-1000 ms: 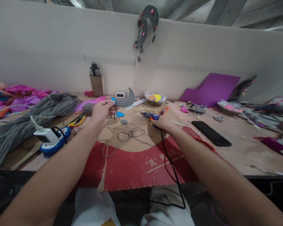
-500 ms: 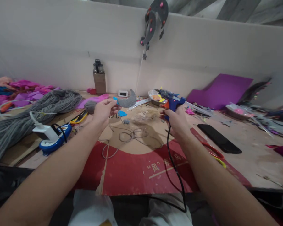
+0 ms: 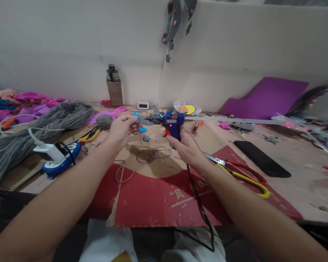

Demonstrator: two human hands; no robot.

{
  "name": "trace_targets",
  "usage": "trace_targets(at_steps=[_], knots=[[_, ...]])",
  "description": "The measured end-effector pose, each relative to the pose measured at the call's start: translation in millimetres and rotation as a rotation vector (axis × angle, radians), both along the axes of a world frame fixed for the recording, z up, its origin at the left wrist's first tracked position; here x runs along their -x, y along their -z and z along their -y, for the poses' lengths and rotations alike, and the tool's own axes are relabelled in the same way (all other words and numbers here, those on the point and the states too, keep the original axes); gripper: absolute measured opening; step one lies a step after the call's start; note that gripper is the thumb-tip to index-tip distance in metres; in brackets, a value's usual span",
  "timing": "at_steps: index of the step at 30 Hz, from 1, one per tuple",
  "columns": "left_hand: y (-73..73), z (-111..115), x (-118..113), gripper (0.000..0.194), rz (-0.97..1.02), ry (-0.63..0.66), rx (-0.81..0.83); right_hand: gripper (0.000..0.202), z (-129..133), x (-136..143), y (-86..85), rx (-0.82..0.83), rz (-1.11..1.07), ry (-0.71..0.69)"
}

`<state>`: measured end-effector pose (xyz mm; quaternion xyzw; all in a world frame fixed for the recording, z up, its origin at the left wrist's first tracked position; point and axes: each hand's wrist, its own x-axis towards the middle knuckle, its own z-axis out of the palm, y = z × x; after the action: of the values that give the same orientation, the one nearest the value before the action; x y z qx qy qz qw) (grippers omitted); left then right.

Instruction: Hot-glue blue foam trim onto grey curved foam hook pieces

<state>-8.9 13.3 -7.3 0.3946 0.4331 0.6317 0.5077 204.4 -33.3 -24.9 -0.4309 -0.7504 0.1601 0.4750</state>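
My left hand (image 3: pixel 125 130) pinches the left end of a grey felt crescent (image 3: pixel 146 121), where a bit of blue shows at the fingertips. Wrapped in my right hand (image 3: pixel 185 144) is a blue hot glue gun (image 3: pixel 174 128) with an orange trigger and a lit red light. Its nozzle points left and overlaps the crescent in view; whether they touch I cannot tell. A long clear glue stick (image 3: pixel 235 120) sticks out of the gun's back. Below my left hand, thin grey cord (image 3: pixel 146 156) lies in loops on the cardboard (image 3: pixel 153 203).
Scissors (image 3: pixel 235 171) and a black phone (image 3: pixel 262 159) lie to the right. Leftward are a blue power socket (image 3: pixel 61 163), a yellow cutter (image 3: pixel 89 134) and grey yarn (image 3: pixel 57 120). A bottle (image 3: pixel 114 89) stands by the wall. The gun's black cable (image 3: pixel 200 203) hangs over the table edge.
My right hand has brought the glue gun left, its nozzle now at the crescent. My left hand keeps its pinch. The scissors and an orange cutter have come into fuller view.
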Motion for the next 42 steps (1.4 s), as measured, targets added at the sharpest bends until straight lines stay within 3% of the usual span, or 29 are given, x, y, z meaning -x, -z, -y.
trace_targets(at_steps=[12, 22, 30, 42], knots=[[1.0, 5.1, -5.4, 0.011, -0.019, 0.034, -0.049, 0.030, -0.4, 3.7, 1.7, -0.068, 0.046, -0.082], [-2.9, 8.9, -8.2, 0.008, -0.046, 0.036, -0.033, 0.025, 0.1, 3.8, 2.5, -0.042, 0.071, -0.076], [-3.6, 9.9, -9.0, 0.009, -0.020, 0.049, -0.048, 0.039, -0.4, 3.7, 3.8, -0.061, 0.070, -0.074], [-4.6, 12.3, -10.1, 0.009, -0.061, 0.064, -0.030, 0.040, -1.8, 3.1, 4.9, -0.094, 0.074, -0.043]])
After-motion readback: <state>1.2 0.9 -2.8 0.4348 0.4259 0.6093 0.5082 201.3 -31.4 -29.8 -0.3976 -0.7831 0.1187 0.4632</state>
